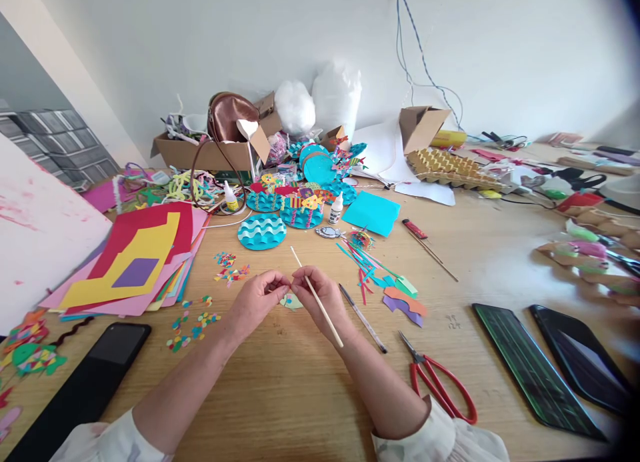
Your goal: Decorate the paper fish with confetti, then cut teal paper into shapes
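My left hand (261,298) and my right hand (323,301) meet fingertip to fingertip low over the table. In the right one a thin pale wooden stick (324,313) rests slantwise across the fingers, its far end pointing up and left. Thumb and forefinger of the left are pinched together; whatever is between them is too small to make out. Just beneath the fingertips lies a pale green paper piece (291,303), partly hidden by the hands. A pen (363,319) lies right of my right hand, and red-handled scissors (436,377) lie nearer me.
Colourful paper dots (193,323) are scattered left of the hands, beside stacked coloured sheets (135,255). Blue wavy paper discs (261,232) and a white glue bottle (337,209) stand beyond. Paper strips (360,259) lie to the right. A black phone (107,362) sits front left.
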Action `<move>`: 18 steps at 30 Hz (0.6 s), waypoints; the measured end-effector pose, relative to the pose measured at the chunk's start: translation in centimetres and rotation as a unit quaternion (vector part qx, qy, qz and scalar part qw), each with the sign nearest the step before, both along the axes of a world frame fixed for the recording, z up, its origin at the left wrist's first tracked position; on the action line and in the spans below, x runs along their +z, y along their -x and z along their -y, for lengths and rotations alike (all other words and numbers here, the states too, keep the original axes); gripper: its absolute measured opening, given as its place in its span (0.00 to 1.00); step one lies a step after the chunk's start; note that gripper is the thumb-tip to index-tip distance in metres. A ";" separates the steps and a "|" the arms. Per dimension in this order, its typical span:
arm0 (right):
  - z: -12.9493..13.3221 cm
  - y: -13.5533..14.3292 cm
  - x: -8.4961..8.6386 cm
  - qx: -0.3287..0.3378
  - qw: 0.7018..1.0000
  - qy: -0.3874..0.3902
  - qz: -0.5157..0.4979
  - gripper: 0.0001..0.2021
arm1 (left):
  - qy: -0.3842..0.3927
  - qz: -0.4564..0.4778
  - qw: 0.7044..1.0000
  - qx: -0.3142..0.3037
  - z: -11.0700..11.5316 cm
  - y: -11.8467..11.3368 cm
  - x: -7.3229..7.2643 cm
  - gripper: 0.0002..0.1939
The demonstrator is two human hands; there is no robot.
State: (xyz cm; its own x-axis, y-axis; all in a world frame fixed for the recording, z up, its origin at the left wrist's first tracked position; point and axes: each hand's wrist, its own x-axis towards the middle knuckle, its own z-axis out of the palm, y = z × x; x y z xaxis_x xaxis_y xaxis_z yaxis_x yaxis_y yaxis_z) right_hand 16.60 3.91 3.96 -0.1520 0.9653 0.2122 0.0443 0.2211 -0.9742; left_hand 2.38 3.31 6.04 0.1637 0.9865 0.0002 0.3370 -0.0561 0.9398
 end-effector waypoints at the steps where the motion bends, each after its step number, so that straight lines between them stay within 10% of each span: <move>1: 0.0 0.0 0.0 -0.001 1.000 -0.003 0.005 0.05 | -0.002 -0.005 1.000 0.001 0.0 -0.1 0.1 0.06; 18: 0.2 -0.5 0.3 -0.005 0.975 -0.127 0.182 0.05 | 0.008 -0.058 0.998 -0.006 0.1 0.0 -0.2 0.07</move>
State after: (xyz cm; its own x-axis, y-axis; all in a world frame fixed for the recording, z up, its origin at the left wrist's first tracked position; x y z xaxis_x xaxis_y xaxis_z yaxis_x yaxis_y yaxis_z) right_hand 17.12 3.73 4.28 -0.2528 0.8902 0.3791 0.3812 0.4517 -0.8066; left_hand 2.35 3.26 5.84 0.1734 0.9842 -0.0357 0.4424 -0.0454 0.8957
